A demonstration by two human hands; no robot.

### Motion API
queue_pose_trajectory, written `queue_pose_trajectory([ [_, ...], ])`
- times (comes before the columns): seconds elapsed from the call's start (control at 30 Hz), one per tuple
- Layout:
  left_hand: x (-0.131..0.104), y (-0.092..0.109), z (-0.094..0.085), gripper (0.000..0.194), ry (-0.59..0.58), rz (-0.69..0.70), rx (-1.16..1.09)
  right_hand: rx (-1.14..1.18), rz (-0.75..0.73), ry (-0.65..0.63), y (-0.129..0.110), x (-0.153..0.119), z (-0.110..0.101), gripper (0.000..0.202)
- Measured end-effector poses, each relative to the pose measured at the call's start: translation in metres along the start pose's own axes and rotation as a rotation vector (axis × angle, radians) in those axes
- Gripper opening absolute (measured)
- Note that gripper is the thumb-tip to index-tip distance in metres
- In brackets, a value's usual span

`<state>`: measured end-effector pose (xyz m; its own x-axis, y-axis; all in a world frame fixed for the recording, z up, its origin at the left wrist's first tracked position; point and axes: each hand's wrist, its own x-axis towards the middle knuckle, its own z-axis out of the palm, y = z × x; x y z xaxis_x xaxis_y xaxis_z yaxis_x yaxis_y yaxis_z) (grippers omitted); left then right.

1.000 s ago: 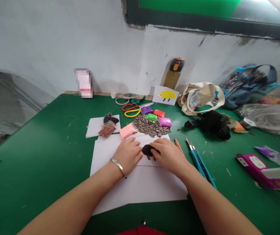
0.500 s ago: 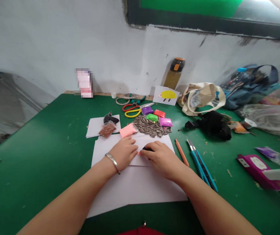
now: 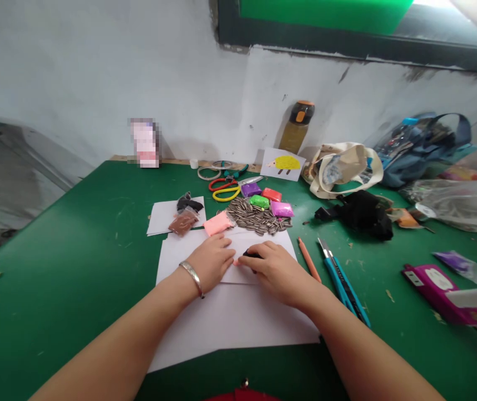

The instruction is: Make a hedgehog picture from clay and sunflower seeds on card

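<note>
My left hand (image 3: pixel 212 262), with a silver bracelet at its wrist, lies on a white paper sheet (image 3: pixel 238 314), fingers stretched out and together. Over the same paper, my right hand (image 3: pixel 278 270) curls its fingers round a small black lump (image 3: pixel 251 254), partly hidden beneath them. Beside its fingertips a bit of pink material (image 3: pixel 235 262) shows against the paper, close to the left fingertips. Just beyond my hands are a packet of pink clay (image 3: pixel 218 223), a brown packet (image 3: pixel 183 221) and a pile of striped sunflower seeds (image 3: pixel 259 218).
Colourful clay packets (image 3: pixel 259 201) and scissors (image 3: pixel 226 189) lie behind the seeds. An orange pen (image 3: pixel 309 259) and a blue utility knife (image 3: pixel 342 284) are right of the paper. Farther back stand a hedgehog picture (image 3: pixel 283 164), a bottle (image 3: pixel 297 127) and a cloth bag (image 3: pixel 344 170).
Both hands stay nearly in place. The view has shifted very slightly; nothing is visibly taken up or let go.
</note>
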<state>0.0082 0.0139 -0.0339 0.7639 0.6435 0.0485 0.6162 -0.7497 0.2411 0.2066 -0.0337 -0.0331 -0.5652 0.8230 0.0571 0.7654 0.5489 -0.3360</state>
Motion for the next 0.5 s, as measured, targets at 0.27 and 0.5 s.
queue_pose_trajectory([
  [0.27,0.0003,0.0005,-0.0006,0.025,0.008,0.003,0.010,-0.033,-0.032,-0.028,0.0012,-0.0019,-0.0023,0.035],
  [0.5,0.0011,0.0006,-0.0016,0.024,0.001,0.004,0.007,0.005,-0.046,-0.028,0.0031,-0.0022,-0.0023,0.036],
])
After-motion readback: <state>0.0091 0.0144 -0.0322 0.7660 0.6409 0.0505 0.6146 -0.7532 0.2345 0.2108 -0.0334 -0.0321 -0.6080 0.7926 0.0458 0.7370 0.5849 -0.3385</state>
